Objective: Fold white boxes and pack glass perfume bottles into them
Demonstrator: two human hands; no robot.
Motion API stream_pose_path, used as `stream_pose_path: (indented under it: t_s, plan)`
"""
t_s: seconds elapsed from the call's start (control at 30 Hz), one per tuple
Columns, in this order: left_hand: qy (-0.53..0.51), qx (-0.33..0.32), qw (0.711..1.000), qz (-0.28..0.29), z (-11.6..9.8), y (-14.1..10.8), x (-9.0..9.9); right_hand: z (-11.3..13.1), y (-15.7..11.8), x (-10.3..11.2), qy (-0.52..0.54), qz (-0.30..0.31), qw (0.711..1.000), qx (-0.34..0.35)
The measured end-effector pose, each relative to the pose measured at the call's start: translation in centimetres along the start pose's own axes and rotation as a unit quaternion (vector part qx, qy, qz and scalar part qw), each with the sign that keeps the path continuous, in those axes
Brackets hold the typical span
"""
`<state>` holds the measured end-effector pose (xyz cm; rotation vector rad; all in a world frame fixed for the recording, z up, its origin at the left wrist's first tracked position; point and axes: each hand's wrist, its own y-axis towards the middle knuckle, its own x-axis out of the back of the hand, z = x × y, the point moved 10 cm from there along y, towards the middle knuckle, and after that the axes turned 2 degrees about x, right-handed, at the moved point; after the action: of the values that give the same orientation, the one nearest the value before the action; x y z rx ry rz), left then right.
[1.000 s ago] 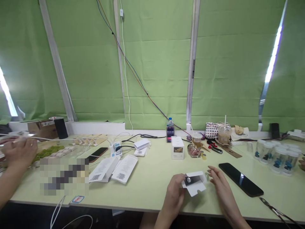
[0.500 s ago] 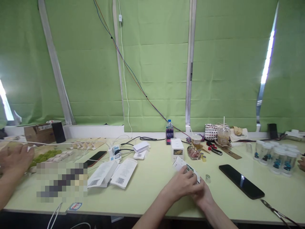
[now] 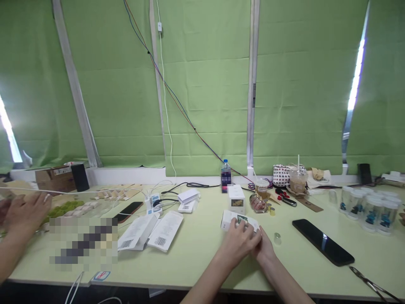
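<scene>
A small white box point(image 3: 225, 219) with a dark picture on its side lies low over the table between my hands. My left hand point(image 3: 239, 241) is closed over it, fingers bent across its near side. My right hand point(image 3: 263, 247) closes round the box's right end, partly hidden behind the left fingers. Just behind stands a second white box point(image 3: 236, 198) with a picture on its front. A small clear round piece point(image 3: 277, 238) rests to the right of my right hand.
A black phone point(image 3: 322, 242), metal scissors-like tool point(image 3: 368, 280) and clear jars point(image 3: 370, 215) are at right. Drinks cup point(image 3: 298, 180) and bottle point(image 3: 225, 177) stand behind. White packets point(image 3: 165, 231) lie left. Another person's hand point(image 3: 27, 213) is at far left, over green trays point(image 3: 65, 208).
The box between my hands has turned to lie more level, its left end shifting slightly left. My left hand's fingers have shifted along it. The view has moved slightly.
</scene>
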<state>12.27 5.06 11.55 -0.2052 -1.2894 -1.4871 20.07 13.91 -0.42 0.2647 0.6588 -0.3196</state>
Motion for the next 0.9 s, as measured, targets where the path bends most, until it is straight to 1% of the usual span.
stream_pose_path:
  t_s: [0.1, 0.13, 0.2, 0.3, 0.43, 0.5, 0.57, 0.63, 0.7, 0.77, 0.83, 0.87, 0.9]
  plan:
    - [-0.026, 0.096, 0.995, 0.019, 1.8, -1.5, -1.3, 0.2, 0.1, 0.3, 0.000, -0.023, 1.000, -0.011]
    - [-0.051, 0.130, 0.990, 0.017, 2.5, -2.1, -1.6, 0.4, 0.1, 0.3, -0.002, -0.028, 1.000, -0.012]
    - [-0.124, 0.207, 0.970, -0.010, 4.0, -3.3, -1.7, 1.1, 0.0, 0.1, -0.007, -0.031, 0.999, -0.011]
    - [-0.251, 0.299, 0.917, -0.080, 6.0, -5.0, -1.0, 2.4, -0.5, -0.3, -0.026, -0.030, 0.999, 0.003]
    - [-0.388, 0.359, 0.834, -0.160, 7.8, -6.7, -0.1, 4.5, -1.5, -1.0, -0.078, -0.033, 0.995, 0.049]
    - [-0.430, 0.382, 0.798, -0.178, 8.3, -7.4, -0.3, 5.9, -1.9, -1.6, -0.116, -0.028, 0.990, 0.076]
    - [-0.461, 0.395, 0.775, -0.179, 8.4, -7.9, -0.8, 7.3, -2.3, -2.5, -0.168, -0.009, 0.981, 0.096]
    - [-0.485, 0.399, 0.757, -0.179, 8.2, -8.2, -1.2, 8.6, -2.5, -3.6, -0.233, 0.023, 0.966, 0.107]
    - [-0.499, 0.397, 0.749, -0.179, 7.7, -8.4, -1.4, 9.7, -2.7, -4.4, -0.307, 0.051, 0.943, 0.119]
    - [-0.500, 0.389, 0.754, -0.173, 7.2, -8.3, -1.4, 10.4, -2.8, -4.9, -0.394, 0.078, 0.907, 0.129]
    - [-0.497, 0.377, 0.764, -0.163, 6.7, -8.1, -1.4, 10.7, -3.0, -5.4, -0.474, 0.108, 0.863, 0.134]
    - [-0.498, 0.373, 0.766, -0.161, 6.5, -8.0, -1.4, 10.7, -3.1, -5.6, -0.502, 0.119, 0.846, 0.136]
    - [-0.500, 0.372, 0.765, -0.160, 6.5, -7.9, -1.5, 10.8, -3.2, -5.7, -0.519, 0.127, 0.834, 0.140]
